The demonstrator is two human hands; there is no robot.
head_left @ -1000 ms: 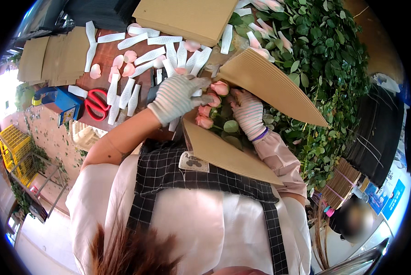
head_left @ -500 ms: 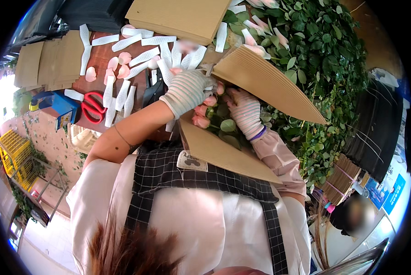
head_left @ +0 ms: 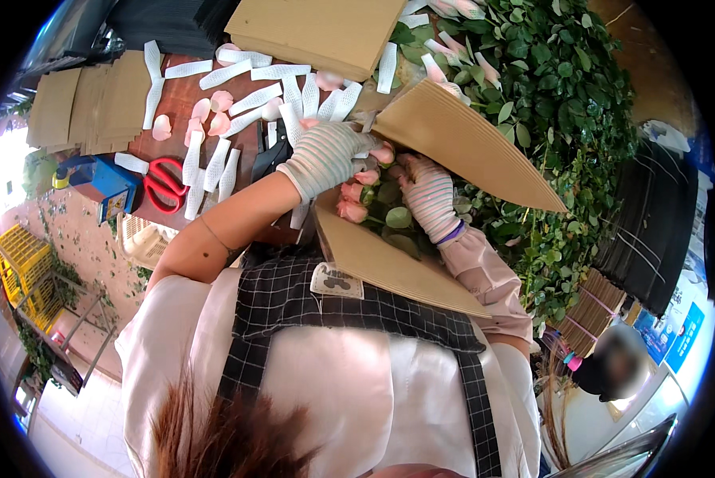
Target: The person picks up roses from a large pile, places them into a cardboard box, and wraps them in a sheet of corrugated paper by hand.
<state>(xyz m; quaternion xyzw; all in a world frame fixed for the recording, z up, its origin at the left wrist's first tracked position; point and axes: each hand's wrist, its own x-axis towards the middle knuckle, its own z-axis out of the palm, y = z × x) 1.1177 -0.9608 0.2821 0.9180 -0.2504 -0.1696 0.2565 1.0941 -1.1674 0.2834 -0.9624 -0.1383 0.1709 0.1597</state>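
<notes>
Pink roses (head_left: 352, 209) lie in a row among green leaves (head_left: 397, 217), between the raised far flap (head_left: 461, 143) and the near flap (head_left: 397, 267) of a folded corrugated cardboard sheet. My left hand (head_left: 329, 159), in a striped knit glove, closes its fingers at the uppermost pink rose (head_left: 383, 153), beside the far flap's edge. Gloved alike, my right hand (head_left: 427, 195) sits just right of that rose with its fingers curled over the stems and leaves. What its fingertips grip is hidden.
White mesh flower sleeves (head_left: 254, 98) and loose petals (head_left: 161, 127) are scattered over the reddish table. Red-handled scissors (head_left: 164, 185) lie by a blue box (head_left: 106, 187). Cardboard sheets (head_left: 309, 32) are stacked at the back. Leafy stems (head_left: 564, 103) heap up on the right.
Both hands stay nearly in place, with the uppermost rose showing slightly more beside my left fingers. The view has shifted slightly, and a person at the lower right has moved their head.
</notes>
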